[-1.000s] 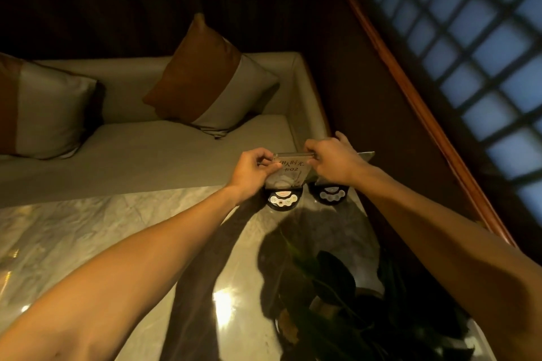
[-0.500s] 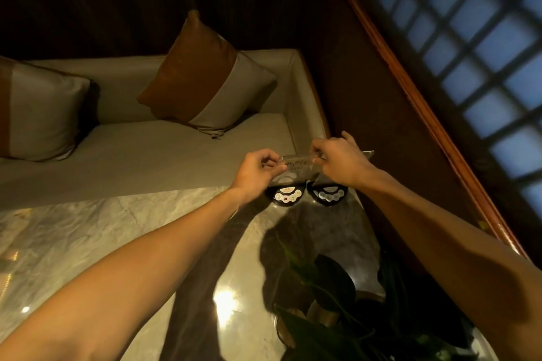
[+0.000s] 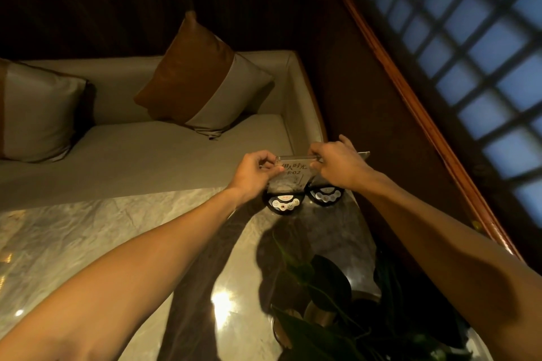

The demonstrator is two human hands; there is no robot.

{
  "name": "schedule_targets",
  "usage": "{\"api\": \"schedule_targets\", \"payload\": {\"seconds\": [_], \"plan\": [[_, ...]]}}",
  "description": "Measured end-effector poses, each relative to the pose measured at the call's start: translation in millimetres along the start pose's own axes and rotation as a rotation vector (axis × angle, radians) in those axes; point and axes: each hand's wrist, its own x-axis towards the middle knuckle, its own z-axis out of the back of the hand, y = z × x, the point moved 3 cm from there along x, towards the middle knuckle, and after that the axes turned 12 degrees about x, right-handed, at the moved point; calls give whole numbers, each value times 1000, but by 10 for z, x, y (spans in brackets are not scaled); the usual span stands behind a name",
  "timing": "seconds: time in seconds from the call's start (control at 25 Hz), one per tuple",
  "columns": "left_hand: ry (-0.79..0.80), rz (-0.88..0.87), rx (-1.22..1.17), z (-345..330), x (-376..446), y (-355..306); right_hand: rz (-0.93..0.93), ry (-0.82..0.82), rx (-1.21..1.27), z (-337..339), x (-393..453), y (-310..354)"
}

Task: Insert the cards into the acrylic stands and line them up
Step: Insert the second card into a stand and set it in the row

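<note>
Acrylic stand [image 3: 293, 174], clear, with a card reading "E02" visible through it, is held upright at the far right corner of the marble bench [image 3: 88, 243], just above two round black call-button units [image 3: 283, 204]. Whether the stand's foot touches the bench cannot be told; its lower edge is hidden behind those units. Step in hand, by judgement: seating the card into the stand, or squaring it once seated. Next move likely calls for pressing the card fully home and level, then setting the stand down in line with a second clear panel [image 3: 362, 154] whose edge shows behind the right hand. Left hand [image 3: 255, 173]: grip pinching the stand's upper left corner, thumb and forefinger closed on it. Right hand [image 3: 337, 164]: grip pinching the upper right corner, remaining fingers curled. A potted plant [image 3: 337, 302] stands nearer on the bench.
</note>
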Motion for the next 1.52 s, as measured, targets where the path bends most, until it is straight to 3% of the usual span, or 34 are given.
{"api": "schedule_targets", "payload": {"seconds": [0.56, 0.8, 0.96, 1.12, 1.32, 1.52], "plan": [[6, 64, 4, -18, -77, 1, -63, -13, 38, -61, 17, -19], [31, 70, 142, 241, -255, -94, -97, 36, -15, 19, -148, 176], [86, 15, 503, 626, -590, -246, 28, 44, -70, 12, -337, 665], [77, -7, 759, 1180, -1115, -287, -12, 117, -69, -170, -543, 1345], [-85, 29, 704, 2121, -2063, -168, -10, 108, 85, -640, -824, 2272], [-210, 60, 571, 2960, -3187, 349, 82, 146, 280, -1405, -1070, 3202]]}}
